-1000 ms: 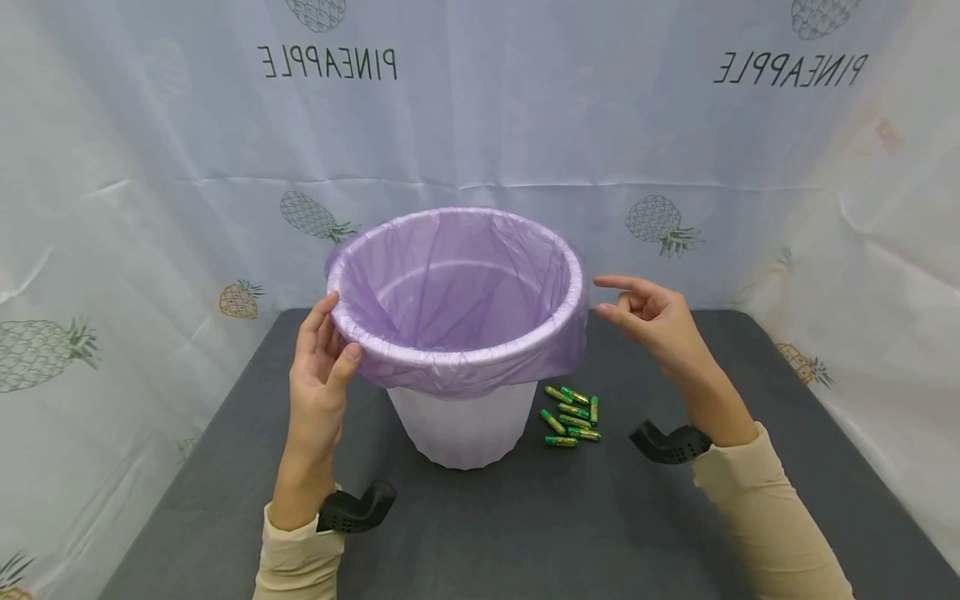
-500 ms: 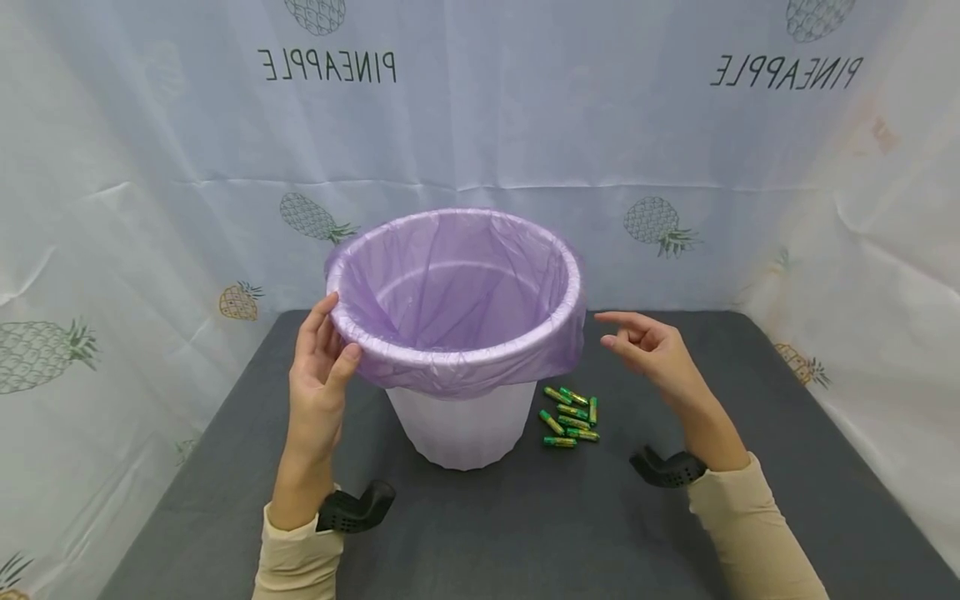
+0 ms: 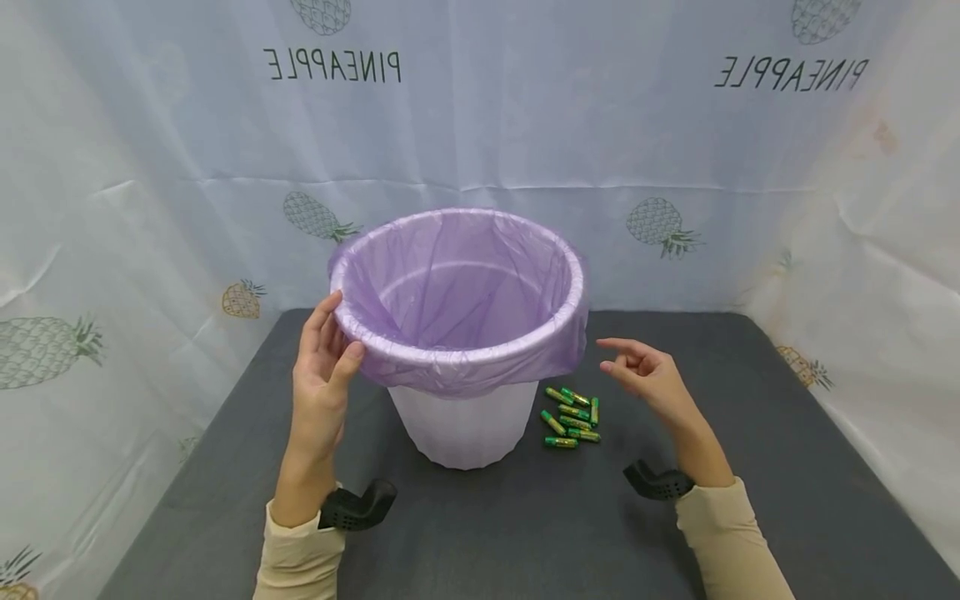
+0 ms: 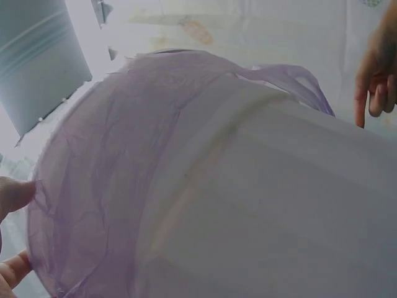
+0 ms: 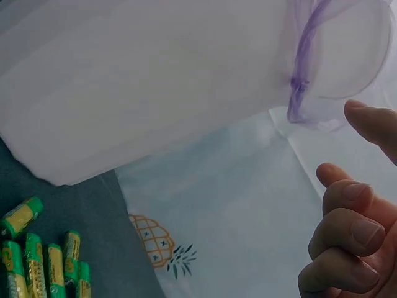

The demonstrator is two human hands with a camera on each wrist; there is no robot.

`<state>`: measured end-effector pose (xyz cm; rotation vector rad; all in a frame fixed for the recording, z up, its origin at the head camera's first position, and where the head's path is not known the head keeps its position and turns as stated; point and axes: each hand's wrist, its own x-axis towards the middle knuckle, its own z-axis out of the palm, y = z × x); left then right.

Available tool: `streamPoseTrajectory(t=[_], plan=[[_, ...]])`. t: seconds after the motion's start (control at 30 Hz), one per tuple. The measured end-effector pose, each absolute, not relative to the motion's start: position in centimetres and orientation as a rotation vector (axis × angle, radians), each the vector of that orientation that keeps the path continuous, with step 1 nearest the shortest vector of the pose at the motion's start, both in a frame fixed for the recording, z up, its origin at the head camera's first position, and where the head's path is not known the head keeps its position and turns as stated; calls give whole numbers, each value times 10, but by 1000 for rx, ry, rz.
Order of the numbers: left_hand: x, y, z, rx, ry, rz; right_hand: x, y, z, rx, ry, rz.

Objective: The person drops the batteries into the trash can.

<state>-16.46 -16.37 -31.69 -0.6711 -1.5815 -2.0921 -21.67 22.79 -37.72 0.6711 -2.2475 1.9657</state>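
Observation:
A white trash bin (image 3: 461,425) stands upright on the dark table, lined with a purple bag (image 3: 465,312) folded over its rim. My left hand (image 3: 318,396) holds the bin's left rim, thumb at the front and fingers along the side. Its fingertips also show at the rim in the left wrist view. My right hand (image 3: 651,385) is in the air right of the bin, holding nothing. Its thumb and index finger are apart and the other fingers are curled. Below and left of it lie several green and yellow batteries (image 3: 574,413), close beside the bin's base.
The dark table (image 3: 480,542) reaches back to a pale curtain (image 3: 510,108) printed with pineapples. More of that curtain hangs along both sides. A black device is strapped to each wrist.
My right hand has moved down from beside the bin's rim to nearer the batteries. My left hand and the bin stay in place, and the batteries lie as before.

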Motion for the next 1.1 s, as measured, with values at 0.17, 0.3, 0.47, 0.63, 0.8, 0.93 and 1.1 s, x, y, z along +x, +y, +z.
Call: streamPoseTrajectory(t=[0.17,0.3,0.47,0.63,0.8,0.93,1.1], plan=[[-168,-164,-317,-651,-1587,-2091,-220,232,-392,656,-2257,1942],[-168,-164,-317,-622,-1590,-2102,-224,238,-407,603,-2322,1887],[-168,-164,-317,-595,-1591,-2114,-231,244,-426,522,-2448,1834],[-169,-165,-318,-596,-1587,-2114,-234,247,-439,472,-2557,1808],[-169,-163,-317,-589,-1588,-2118,-237,249,-448,468,-2643,1742],[-168,-163,-316,-591,-1580,-2113,-239,252,-455,453,-2710,1701],[-167,-163,-316,-590,-1580,-2119,-239,256,-463,434,-2774,1716]])
